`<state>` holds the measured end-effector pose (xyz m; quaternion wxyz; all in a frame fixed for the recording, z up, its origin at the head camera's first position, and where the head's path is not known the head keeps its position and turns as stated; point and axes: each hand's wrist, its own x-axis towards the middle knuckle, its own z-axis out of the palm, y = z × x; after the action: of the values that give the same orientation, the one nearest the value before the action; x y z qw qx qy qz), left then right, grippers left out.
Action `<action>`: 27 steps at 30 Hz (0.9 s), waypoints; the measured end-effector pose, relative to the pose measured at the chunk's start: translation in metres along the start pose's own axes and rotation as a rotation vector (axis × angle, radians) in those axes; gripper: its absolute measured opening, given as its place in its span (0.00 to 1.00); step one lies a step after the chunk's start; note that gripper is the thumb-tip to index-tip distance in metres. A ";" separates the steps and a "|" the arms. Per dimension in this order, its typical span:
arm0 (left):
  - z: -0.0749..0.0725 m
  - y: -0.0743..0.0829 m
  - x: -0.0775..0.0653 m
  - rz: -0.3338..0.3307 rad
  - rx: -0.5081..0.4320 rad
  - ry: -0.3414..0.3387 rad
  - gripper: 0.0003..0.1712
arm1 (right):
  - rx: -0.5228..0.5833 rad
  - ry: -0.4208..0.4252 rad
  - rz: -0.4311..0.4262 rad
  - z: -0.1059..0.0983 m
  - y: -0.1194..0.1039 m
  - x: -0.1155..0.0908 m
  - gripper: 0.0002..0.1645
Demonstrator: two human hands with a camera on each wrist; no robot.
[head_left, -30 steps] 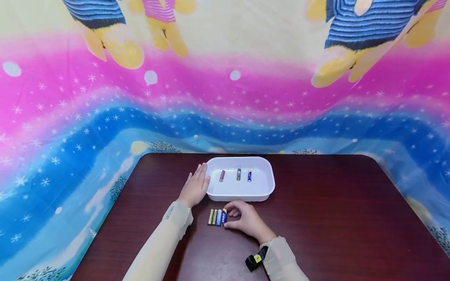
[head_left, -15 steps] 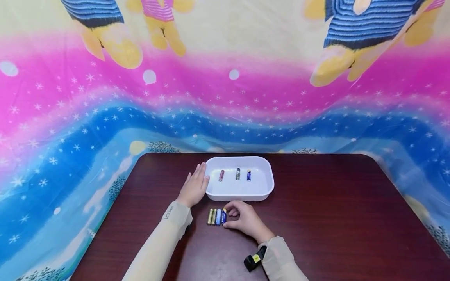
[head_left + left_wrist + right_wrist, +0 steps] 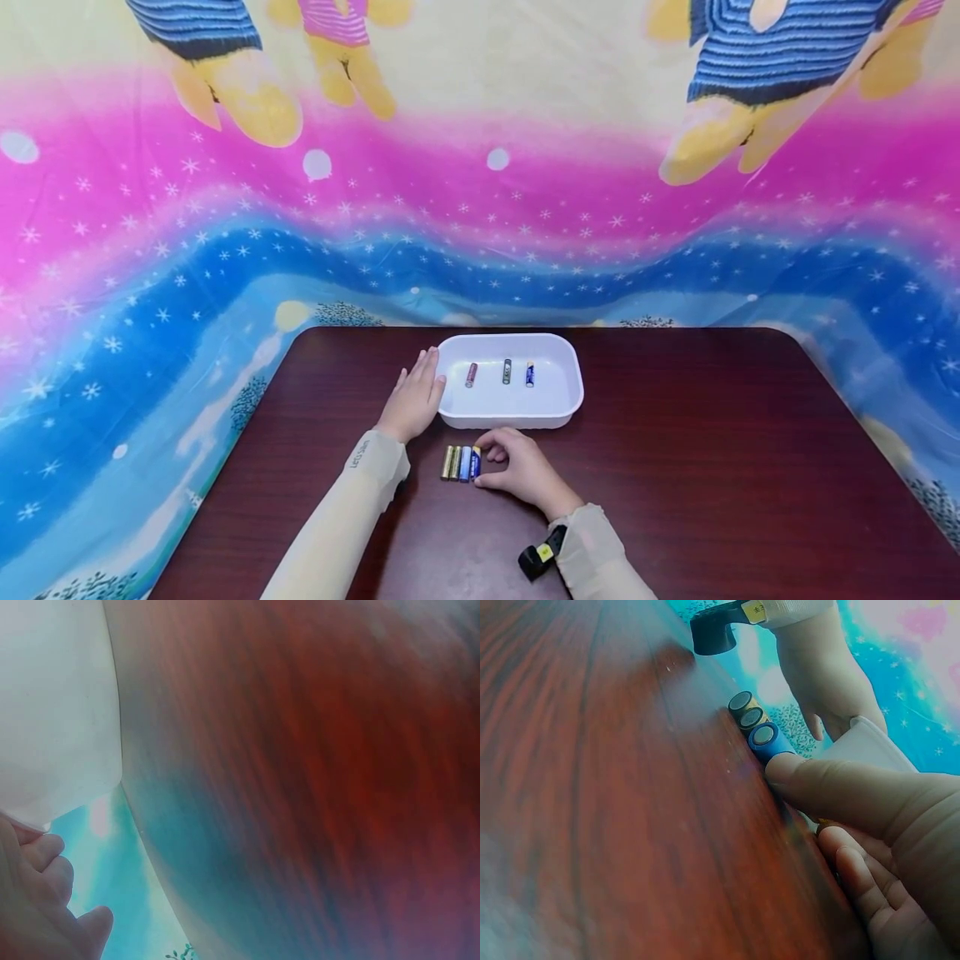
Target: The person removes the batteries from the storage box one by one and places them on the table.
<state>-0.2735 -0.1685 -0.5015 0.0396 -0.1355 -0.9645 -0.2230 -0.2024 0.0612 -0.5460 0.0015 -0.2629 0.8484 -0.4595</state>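
In the head view, a short row of AA-size batteries lies side by side on the table: two gold batteries (image 3: 452,464), a light blue battery (image 3: 465,465) and a dark blue battery (image 3: 476,464) with a yellow-orange end. My right hand (image 3: 525,477) pinches the dark blue battery end to end between thumb and a finger, at the row's right end. In the right wrist view its thumb (image 3: 810,776) covers the near end of that battery. My left hand (image 3: 409,402) rests against the left side of a white plastic tray (image 3: 510,422), fingers straight.
Inside the tray lie a reddish battery (image 3: 471,375), a dark grey battery (image 3: 507,372) and a blue battery (image 3: 530,374), spaced apart. The dark wooden table (image 3: 712,458) spreads out around it. Behind the table hangs a patterned cloth (image 3: 480,208). A black wrist camera (image 3: 536,560) sits at my right cuff.
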 end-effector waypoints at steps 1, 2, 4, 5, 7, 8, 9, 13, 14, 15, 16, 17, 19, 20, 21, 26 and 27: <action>0.000 0.000 0.000 -0.003 0.000 -0.002 0.35 | -0.002 0.001 -0.006 0.000 0.000 0.000 0.28; 0.000 0.000 0.000 -0.004 -0.002 -0.001 0.35 | -0.001 -0.001 -0.004 0.000 0.000 0.000 0.28; 0.001 -0.001 0.000 -0.003 -0.004 0.001 0.35 | -0.008 -0.003 -0.007 0.001 0.001 0.000 0.28; 0.001 -0.001 0.000 -0.001 -0.005 0.002 0.35 | -0.011 -0.004 -0.009 0.001 0.001 0.000 0.28; 0.001 -0.001 0.000 -0.001 -0.003 0.001 0.35 | -0.019 -0.007 -0.012 0.000 0.000 0.000 0.28; 0.001 -0.001 0.000 -0.002 -0.002 0.000 0.35 | -0.023 -0.009 -0.012 0.000 0.000 0.000 0.28; 0.001 -0.001 0.000 -0.002 -0.002 -0.001 0.35 | -0.027 -0.010 -0.014 0.000 0.000 0.000 0.28; 0.001 -0.002 0.000 -0.005 0.000 -0.003 0.35 | -0.032 -0.016 -0.012 0.000 -0.001 0.000 0.28; 0.001 -0.002 0.000 -0.004 0.000 -0.003 0.35 | -0.032 -0.016 -0.012 0.000 -0.001 0.000 0.28; 0.001 -0.002 0.000 -0.004 -0.001 -0.003 0.35 | -0.030 -0.016 -0.012 0.000 -0.001 0.000 0.29; 0.001 -0.002 0.000 -0.004 -0.001 -0.002 0.35 | -0.029 -0.016 -0.013 0.000 -0.001 0.000 0.29; 0.001 -0.002 0.000 -0.003 -0.005 0.000 0.35 | -0.028 -0.016 -0.014 0.000 -0.001 0.000 0.29; 0.001 -0.001 0.000 -0.007 -0.005 -0.002 0.35 | -0.026 -0.014 -0.021 0.000 -0.001 0.000 0.29; 0.001 -0.001 0.000 -0.007 -0.010 0.000 0.34 | -0.026 -0.013 -0.024 0.000 0.000 0.000 0.29; 0.001 -0.001 0.000 -0.008 -0.012 -0.001 0.34 | -0.026 -0.011 -0.027 0.000 0.000 0.000 0.29; 0.000 -0.001 0.000 -0.012 -0.004 -0.014 0.35 | -0.029 -0.013 -0.021 0.000 0.000 0.000 0.29; 0.000 -0.001 0.000 -0.012 -0.001 -0.017 0.35 | -0.028 -0.015 -0.017 0.000 -0.001 0.000 0.29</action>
<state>-0.2738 -0.1694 -0.5014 0.0302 -0.1315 -0.9656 -0.2223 -0.2023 0.0613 -0.5453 0.0005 -0.2736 0.8525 -0.4455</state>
